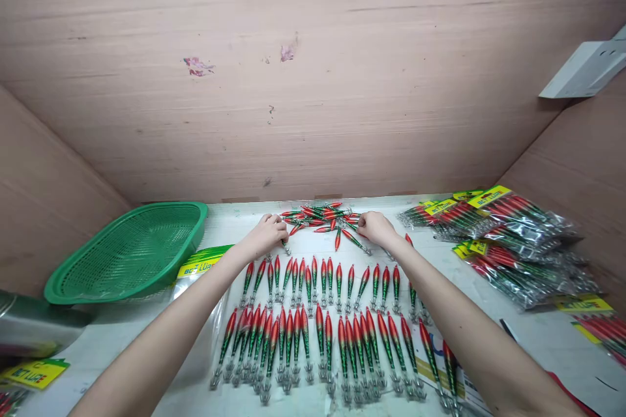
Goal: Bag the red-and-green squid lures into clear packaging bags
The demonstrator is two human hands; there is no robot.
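Observation:
My left hand (270, 234) is closed at the left edge of a loose pile of red-and-green squid jigs (317, 214). A jig's hooked end (286, 249) pokes out below its fingers. At the pile's right side, my right hand (377, 229) has its fingers curled together; what they grip is hidden. Part of another jig shows under that wrist. Nearer to me, more jigs stand in an upper row (339, 281) and a denser lower row (345, 345), red tips pointing away and hook crowns toward me.
A green plastic basket (122, 254) sits at left, beside yellow-headed clear bags (198, 265) and a metal cylinder (34, 326). Filled jig packs (523, 267) are heaped at right. Cardboard walls (313, 111) enclose the white work surface; a white box (581, 68) is fixed high at right.

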